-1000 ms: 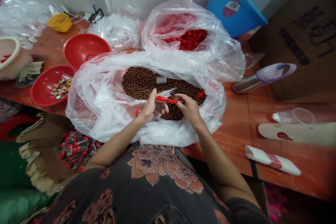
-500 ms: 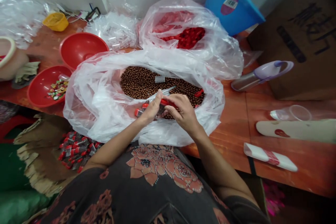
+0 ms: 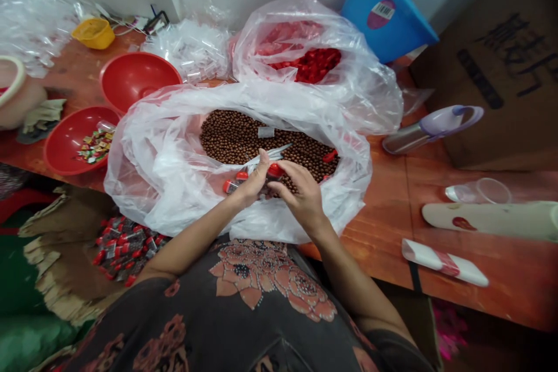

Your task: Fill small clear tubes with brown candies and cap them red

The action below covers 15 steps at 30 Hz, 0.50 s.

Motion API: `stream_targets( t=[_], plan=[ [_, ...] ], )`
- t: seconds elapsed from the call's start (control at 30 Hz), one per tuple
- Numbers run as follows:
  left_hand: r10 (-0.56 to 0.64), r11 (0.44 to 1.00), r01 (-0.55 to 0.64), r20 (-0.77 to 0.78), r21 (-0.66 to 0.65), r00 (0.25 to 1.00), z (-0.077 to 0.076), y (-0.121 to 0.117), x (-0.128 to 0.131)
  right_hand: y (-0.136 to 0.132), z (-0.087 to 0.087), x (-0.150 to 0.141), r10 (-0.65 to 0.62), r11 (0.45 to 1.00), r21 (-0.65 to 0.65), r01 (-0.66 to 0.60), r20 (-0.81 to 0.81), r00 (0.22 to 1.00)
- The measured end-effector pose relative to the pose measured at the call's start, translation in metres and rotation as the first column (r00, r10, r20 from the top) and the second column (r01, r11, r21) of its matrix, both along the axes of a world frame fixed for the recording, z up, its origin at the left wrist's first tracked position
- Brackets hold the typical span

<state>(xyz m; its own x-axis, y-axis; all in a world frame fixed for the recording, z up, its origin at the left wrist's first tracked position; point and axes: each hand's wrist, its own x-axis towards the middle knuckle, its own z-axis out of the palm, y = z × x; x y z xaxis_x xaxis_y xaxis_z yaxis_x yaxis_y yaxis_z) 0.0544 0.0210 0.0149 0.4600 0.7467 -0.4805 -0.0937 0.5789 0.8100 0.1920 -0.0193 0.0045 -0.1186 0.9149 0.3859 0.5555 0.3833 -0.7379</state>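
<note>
My left hand [image 3: 253, 185] is closed around a small clear container, mostly hidden by the fingers, with a red cap [image 3: 275, 170] at its top. Curved beside that cap, my right hand [image 3: 304, 190] has its fingertips on it and its thumb just below. Both hands are over a white plastic bag [image 3: 161, 157] full of small brown balls [image 3: 231, 136]. A pale pointed tool [image 3: 275, 153] lies on the balls just past my left thumb. Near my left wrist rest red-capped containers [image 3: 231, 186]. A clear empty tube [image 3: 265, 132] and a loose red cap [image 3: 330, 156] lie on the balls.
Behind stands a bag of red caps [image 3: 320, 64], with a blue bucket [image 3: 387, 11] beyond. Red bowls [image 3: 139, 78] and piled clear tubes [image 3: 192, 49] are to the left. A steel flask [image 3: 407, 138] stands right. Filled red-capped containers [image 3: 124, 244] lie in a carton below.
My right hand has brought a red cap leftward onto the container in my left hand. Its fingers have since loosened slightly around the cap.
</note>
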Motion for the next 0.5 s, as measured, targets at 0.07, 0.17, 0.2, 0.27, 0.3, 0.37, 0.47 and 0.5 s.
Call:
stream_targets(
  t=[0.07,0.17,0.2,0.27,0.3,0.37,0.47,0.5],
  plan=[
    [0.015,0.999,-0.013,0.045,-0.041,0.999,-0.001,0.000,-0.001,0.000,-0.003,-0.001,0.061,0.996,0.048,-0.069,0.155,0.986],
    [0.049,0.997,-0.041,0.111,-0.067,0.993,-0.002,0.001,-0.002,0.002,-0.008,-0.003,0.079,0.987,0.116,-0.111,0.252,0.965],
    [0.066,0.996,-0.056,0.130,-0.075,0.989,-0.002,0.000,-0.002,0.003,-0.009,-0.004,0.080,0.983,0.140,-0.120,0.259,0.962],
    [0.102,0.992,-0.088,0.158,-0.091,0.982,-0.003,-0.003,-0.001,0.006,-0.010,-0.006,0.092,0.978,0.157,-0.136,0.260,0.961],
    [0.125,0.990,-0.110,0.165,-0.093,0.978,-0.004,-0.006,-0.001,0.007,-0.010,-0.006,0.107,0.977,0.151,-0.149,0.258,0.960],
    [0.144,0.988,-0.133,0.148,-0.081,0.978,-0.004,-0.011,-0.005,0.007,-0.011,-0.008,0.141,0.975,0.132,-0.177,0.248,0.958],
    [0.007,0.997,-0.005,-0.023,0.073,1.000,0.000,-0.011,-0.024,0.004,-0.014,-0.013,0.170,0.974,0.111,-0.195,0.202,0.964],
    [-0.054,0.980,0.077,-0.129,0.182,0.990,0.002,-0.006,-0.032,0.003,-0.016,-0.015,0.171,0.978,0.091,-0.190,0.179,0.969]
  ],
)
